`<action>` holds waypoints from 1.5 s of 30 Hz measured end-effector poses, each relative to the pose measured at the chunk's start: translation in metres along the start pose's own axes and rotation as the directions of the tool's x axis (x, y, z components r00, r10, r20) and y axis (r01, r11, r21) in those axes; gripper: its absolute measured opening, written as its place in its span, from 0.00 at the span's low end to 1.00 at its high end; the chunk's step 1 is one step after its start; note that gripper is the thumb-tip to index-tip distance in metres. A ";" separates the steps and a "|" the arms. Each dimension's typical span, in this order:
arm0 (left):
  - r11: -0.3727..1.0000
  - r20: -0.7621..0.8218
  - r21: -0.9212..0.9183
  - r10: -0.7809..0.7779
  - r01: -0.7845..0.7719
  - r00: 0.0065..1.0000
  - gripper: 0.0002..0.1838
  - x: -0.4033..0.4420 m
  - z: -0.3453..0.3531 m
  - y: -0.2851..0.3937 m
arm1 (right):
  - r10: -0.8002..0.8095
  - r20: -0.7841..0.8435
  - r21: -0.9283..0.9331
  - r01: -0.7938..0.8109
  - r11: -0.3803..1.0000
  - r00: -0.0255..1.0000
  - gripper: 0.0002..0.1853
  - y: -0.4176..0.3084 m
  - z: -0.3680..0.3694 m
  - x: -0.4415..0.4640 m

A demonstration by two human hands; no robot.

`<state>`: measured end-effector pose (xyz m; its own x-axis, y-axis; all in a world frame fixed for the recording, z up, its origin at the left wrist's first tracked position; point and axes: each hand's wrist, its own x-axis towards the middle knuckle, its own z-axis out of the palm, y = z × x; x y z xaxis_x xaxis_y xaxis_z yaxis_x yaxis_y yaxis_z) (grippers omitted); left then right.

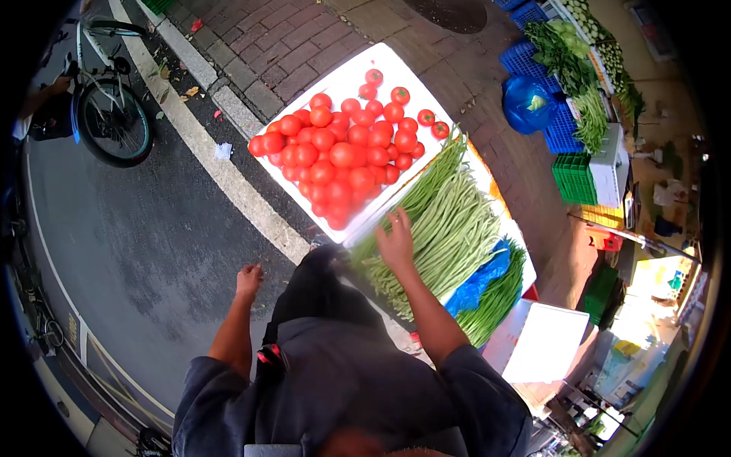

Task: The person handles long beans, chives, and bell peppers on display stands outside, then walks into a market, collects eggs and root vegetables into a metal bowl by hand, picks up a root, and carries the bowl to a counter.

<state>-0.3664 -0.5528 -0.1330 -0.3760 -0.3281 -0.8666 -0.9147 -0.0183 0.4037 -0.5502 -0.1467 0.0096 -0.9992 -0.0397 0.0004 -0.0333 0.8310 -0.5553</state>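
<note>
My right hand (396, 239) rests over the near left part of a pile of long green beans (449, 221), its fingers spread and touching or just above them. Nothing is visibly gripped in it. My left hand (249, 280) hangs over the road to my left, away from the produce, its fingers curled in with nothing showing in them. Beyond the beans, many red tomatoes (346, 155) are heaped on a white foam tray (381, 61). Right of the beans lie a blue plastic bag (487, 276) and a bundle of thin green stalks (499, 305).
A white foam box (547, 341) stands at the right. Blue crates (562, 126), a green crate (572, 177) and a blue bag (527, 105) line a stall farther right. A bicycle (114, 114) and part of a person (49, 107) are at upper left. A kerb (236, 110) borders the road.
</note>
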 end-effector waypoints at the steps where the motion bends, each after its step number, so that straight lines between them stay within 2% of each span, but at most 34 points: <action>1: 0.999 0.001 0.020 -0.032 0.032 0.999 0.19 -0.009 -0.011 -0.015 | 0.060 0.015 0.022 -0.061 0.998 0.998 0.24 0.010 0.002 -0.022; 3: 0.995 -0.017 0.045 -0.091 0.092 0.996 0.20 -0.027 -0.026 -0.028 | 0.158 0.055 0.074 -0.162 0.984 0.986 0.23 0.024 0.012 -0.047; 7: 0.993 -0.095 -0.006 -0.119 0.119 0.988 0.22 -0.068 -0.041 -0.046 | 0.217 0.084 0.291 -0.232 0.928 0.973 0.22 0.022 0.025 -0.091; 9: 0.990 -0.061 0.017 -0.141 0.143 0.988 0.22 -0.074 -0.048 -0.049 | 0.265 0.138 0.367 -0.298 0.881 0.954 0.21 0.013 0.031 -0.100; 12: 0.987 -0.066 0.048 -0.148 0.151 0.987 0.21 -0.072 -0.053 -0.042 | 0.217 0.140 0.315 -0.251 0.915 0.966 0.20 0.025 0.043 -0.112; 13: 0.988 -0.076 0.057 -0.141 0.146 0.987 0.21 -0.065 -0.057 -0.036 | 0.259 0.159 0.317 -0.298 0.901 0.953 0.20 0.017 0.033 -0.110; 16: 0.995 -0.140 0.097 -0.009 0.023 0.990 0.21 -0.021 -0.075 -0.018 | 0.376 0.127 0.269 -0.397 0.877 0.918 0.20 0.017 0.024 -0.110; 18: 0.998 -0.192 0.051 0.054 -0.045 0.980 0.21 -0.003 -0.089 0.012 | 0.423 0.176 0.234 -0.455 0.859 0.889 0.21 0.036 0.032 -0.110; 20: 0.990 -0.202 0.020 0.144 -0.143 0.969 0.20 0.026 -0.110 0.038 | 0.456 0.140 0.208 -0.477 0.854 0.879 0.22 0.036 0.042 -0.103; 22: 0.988 -0.167 -0.048 0.137 -0.147 0.976 0.20 0.035 -0.133 0.079 | 0.465 0.080 0.183 -0.472 0.863 0.882 0.22 0.017 0.055 -0.082; 25: 0.993 -0.154 -0.021 0.116 -0.120 0.981 0.19 0.069 -0.190 0.100 | 0.498 0.163 0.289 -0.523 0.802 0.852 0.22 -0.052 0.083 -0.023; 26: 0.992 -0.183 -0.077 0.084 -0.100 0.980 0.18 0.074 -0.210 0.108 | 0.552 0.234 0.430 -0.595 0.679 0.800 0.19 -0.094 0.091 0.002; 28: 0.982 -0.226 -0.146 0.081 -0.116 0.971 0.18 0.097 -0.252 0.110 | 0.426 0.285 0.422 -0.511 0.749 0.859 0.17 -0.146 0.123 0.050; 29: 0.983 -0.265 -0.152 0.062 -0.106 0.962 0.19 0.112 -0.274 0.104 | 0.290 0.341 0.390 -0.415 0.822 0.894 0.18 -0.197 0.119 0.076; 30: 0.983 -0.293 -0.156 0.051 -0.100 0.955 0.19 0.117 -0.296 0.103 | 0.242 0.398 0.372 -0.397 0.839 0.885 0.17 -0.217 0.131 0.095; 32: 0.982 -0.349 -0.161 0.036 -0.098 0.936 0.20 0.124 -0.336 0.105 | 0.251 0.468 0.416 -0.462 0.783 0.847 0.17 -0.227 0.169 0.120; 33: 0.989 -0.427 -0.107 0.047 -0.102 0.903 0.20 0.125 -0.349 0.102 | 0.172 0.476 0.457 -0.410 0.789 0.863 0.18 -0.255 0.168 0.138; 34: 0.993 -0.506 -0.051 0.064 -0.104 0.860 0.20 0.127 -0.359 0.102 | 0.203 0.489 0.414 -0.430 0.802 0.848 0.19 -0.267 0.174 0.150; 36: 0.991 -0.502 -0.109 0.008 -0.073 0.865 0.22 0.131 -0.371 0.097 | 0.181 0.515 0.509 -0.469 0.721 0.838 0.19 -0.275 0.193 0.170; 38: 0.997 -0.466 -0.078 -0.042 0.006 0.884 0.22 0.147 -0.369 0.086 | 0.175 0.516 0.535 -0.475 0.699 0.838 0.18 -0.283 0.205 0.193; 40: 0.990 -0.407 -0.143 -0.071 0.013 0.911 0.19 0.160 -0.360 0.080 | 0.201 0.554 0.500 -0.516 0.695 0.808 0.17 -0.310 0.203 0.228; 42: 0.982 -0.378 -0.186 -0.111 0.042 0.919 0.19 0.150 -0.349 0.109 | -0.023 0.319 0.506 -0.150 0.850 0.948 0.16 -0.290 0.238 0.269; 44: 0.976 -0.374 -0.151 -0.202 0.155 0.905 0.20 0.154 -0.337 0.134 | 0.070 0.427 0.541 -0.317 0.779 0.902 0.15 -0.295 0.243 0.318; 45: 0.980 -0.367 -0.128 -0.192 0.155 0.910 0.20 0.158 -0.332 0.148 | 0.083 0.431 0.559 -0.338 0.757 0.898 0.14 -0.299 0.247 0.344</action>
<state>-0.5116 -0.9205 -0.1129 -0.1126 -0.6419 -0.7585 -0.9353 -0.1893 0.2990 -0.8784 -0.5460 -0.0291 -0.8912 -0.2056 -0.4044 0.3250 0.3324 -0.8854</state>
